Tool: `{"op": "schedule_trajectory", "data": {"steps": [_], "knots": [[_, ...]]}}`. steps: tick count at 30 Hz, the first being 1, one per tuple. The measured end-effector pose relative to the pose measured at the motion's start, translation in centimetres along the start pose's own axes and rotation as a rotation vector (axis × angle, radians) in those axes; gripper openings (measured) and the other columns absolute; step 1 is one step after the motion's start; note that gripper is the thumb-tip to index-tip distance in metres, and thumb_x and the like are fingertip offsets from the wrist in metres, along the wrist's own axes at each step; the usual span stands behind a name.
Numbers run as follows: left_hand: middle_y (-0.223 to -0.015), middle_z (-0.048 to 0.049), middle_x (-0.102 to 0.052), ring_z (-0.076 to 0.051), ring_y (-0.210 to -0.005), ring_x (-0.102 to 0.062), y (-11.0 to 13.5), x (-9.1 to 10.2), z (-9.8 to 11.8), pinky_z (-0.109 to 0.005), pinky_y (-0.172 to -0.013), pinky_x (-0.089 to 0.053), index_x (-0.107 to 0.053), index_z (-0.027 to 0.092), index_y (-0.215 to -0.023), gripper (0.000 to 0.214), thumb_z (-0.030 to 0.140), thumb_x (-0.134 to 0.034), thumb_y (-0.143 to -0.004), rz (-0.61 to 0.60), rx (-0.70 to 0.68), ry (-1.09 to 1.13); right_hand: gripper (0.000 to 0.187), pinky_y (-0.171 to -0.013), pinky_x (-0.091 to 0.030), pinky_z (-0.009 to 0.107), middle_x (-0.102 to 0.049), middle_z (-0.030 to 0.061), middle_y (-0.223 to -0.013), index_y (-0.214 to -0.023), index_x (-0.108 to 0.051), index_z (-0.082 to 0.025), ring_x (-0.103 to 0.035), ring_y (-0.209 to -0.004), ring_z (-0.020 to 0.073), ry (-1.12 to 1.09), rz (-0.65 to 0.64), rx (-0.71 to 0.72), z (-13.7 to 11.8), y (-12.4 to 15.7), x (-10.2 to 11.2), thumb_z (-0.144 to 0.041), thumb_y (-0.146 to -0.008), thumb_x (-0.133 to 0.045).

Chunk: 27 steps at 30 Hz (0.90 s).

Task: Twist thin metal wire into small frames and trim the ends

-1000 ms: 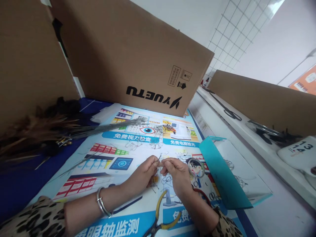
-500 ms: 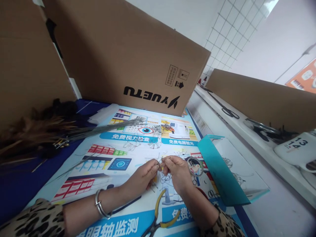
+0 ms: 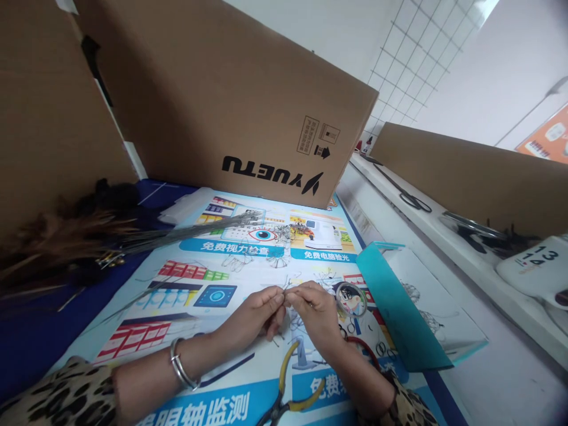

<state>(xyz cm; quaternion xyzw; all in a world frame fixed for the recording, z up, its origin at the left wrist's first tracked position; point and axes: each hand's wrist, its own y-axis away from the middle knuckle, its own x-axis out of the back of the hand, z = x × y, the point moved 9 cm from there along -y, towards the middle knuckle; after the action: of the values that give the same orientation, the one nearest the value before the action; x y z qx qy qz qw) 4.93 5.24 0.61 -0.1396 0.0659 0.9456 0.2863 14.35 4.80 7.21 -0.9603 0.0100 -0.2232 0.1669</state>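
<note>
My left hand [image 3: 262, 309] and my right hand [image 3: 316, 312] meet above the printed sheet [image 3: 248, 284], fingertips pinched together. Between them is a thin wire [image 3: 287, 283]; its tip pokes up, and most of it is hidden by the fingers. More fine wire ends show below my left fingers. Close to my wrists lie yellow-handled pliers [image 3: 287, 378], their jaws cut off by the lower edge. A round clear roll or dish [image 3: 350, 299] sits just right of my right hand, with small black rings [image 3: 385, 350] further down.
Bent wire shapes [image 3: 277, 254] lie beyond my hands, beside a bundle of long wires [image 3: 195, 234]. Brown feathers [image 3: 57, 236] are at left. A teal box [image 3: 390, 313] holding wire pieces stands right. Cardboard [image 3: 231, 106] walls the back; scissors [image 3: 415, 202] and a white mug [image 3: 539, 266] rest on the ledge.
My right hand has turned slightly and its fingers have shifted closer against my left fingertips. My left fingers have curled lower. The pliers and other things stay where they were.
</note>
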Motion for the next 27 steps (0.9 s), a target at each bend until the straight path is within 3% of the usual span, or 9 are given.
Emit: {"op": "schedule_trajectory", "data": {"steps": [7,10,13,16,20,27], "knots": [[-0.047,0.0058,-0.04,-0.005,-0.037,-0.028,0.0,-0.5,-0.5,-0.02,-0.039,-0.021,-0.05,0.016,-0.071,0.031,0.044,-0.046,-0.085,-0.052,0.032,0.127,0.017,-0.07,-0.046,0.026,-0.061,0.0006,-0.07,-0.064,-0.068,-0.022,-0.057,-0.073,0.0146,-0.04,-0.035,0.0,-0.2,-0.2,0.1,-0.025,-0.078,-0.06],[-0.047,0.0071,-0.036,-0.004,-0.037,-0.024,0.4,-1.2,-0.7,-0.018,-0.037,-0.016,-0.051,0.017,-0.076,0.028,0.043,-0.049,-0.084,-0.119,0.151,0.268,0.013,-0.073,-0.046,0.027,-0.061,0.0011,-0.073,-0.066,-0.069,-0.021,-0.058,-0.077,0.0156,-0.203,-0.1,-0.079,0.6,-0.1,-0.7,-0.026,-0.076,-0.062],[-0.048,0.0083,-0.032,-0.003,-0.038,-0.019,1.0,-1.9,-0.9,-0.017,-0.037,-0.012,-0.051,0.016,-0.079,0.027,0.043,-0.052,-0.083,-0.196,0.291,0.34,0.011,-0.063,-0.045,0.024,-0.058,0.0006,-0.071,-0.072,-0.068,-0.018,-0.055,-0.068,0.0134,-0.387,-0.172,-0.217,2.1,0.3,-1.9,-0.028,-0.074,-0.063],[-0.047,0.0093,-0.028,-0.003,-0.037,-0.016,1.4,-2.4,-0.9,-0.017,-0.036,-0.011,-0.052,0.017,-0.078,0.026,0.043,-0.052,-0.083,-0.243,0.352,0.353,0.015,-0.057,-0.043,0.022,-0.054,-0.001,-0.065,-0.064,-0.063,-0.017,-0.049,-0.059,0.0106,-0.515,-0.203,-0.275,2.6,0.6,-2.7,-0.029,-0.073,-0.064],[-0.049,0.0082,-0.032,-0.004,-0.038,-0.022,0.8,-2.2,-0.9,-0.018,-0.038,-0.018,-0.051,0.018,-0.078,0.025,0.043,-0.052,-0.083,-0.204,0.284,0.314,0.02,-0.061,-0.043,0.023,-0.055,-0.0004,-0.068,-0.057,-0.058,-0.017,-0.052,-0.064,0.0119,-0.5,-0.117,-0.254,2.4,0.4,-1.8,-0.028,-0.073,-0.064],[-0.065,0.0007,-0.054,-0.01,-0.056,-0.045,-0.6,0.1,-0.6,-0.022,-0.053,-0.034,-0.06,0.016,-0.088,0.023,0.037,-0.05,-0.084,-0.125,0.051,-0.129,0.023,-0.062,-0.043,0.025,-0.057,-0.0005,-0.065,-0.058,-0.057,-0.018,-0.052,-0.062,0.0127,-0.419,-0.059,-0.224,1.4,-0.2,-0.3,-0.03,-0.077,-0.059]]}}
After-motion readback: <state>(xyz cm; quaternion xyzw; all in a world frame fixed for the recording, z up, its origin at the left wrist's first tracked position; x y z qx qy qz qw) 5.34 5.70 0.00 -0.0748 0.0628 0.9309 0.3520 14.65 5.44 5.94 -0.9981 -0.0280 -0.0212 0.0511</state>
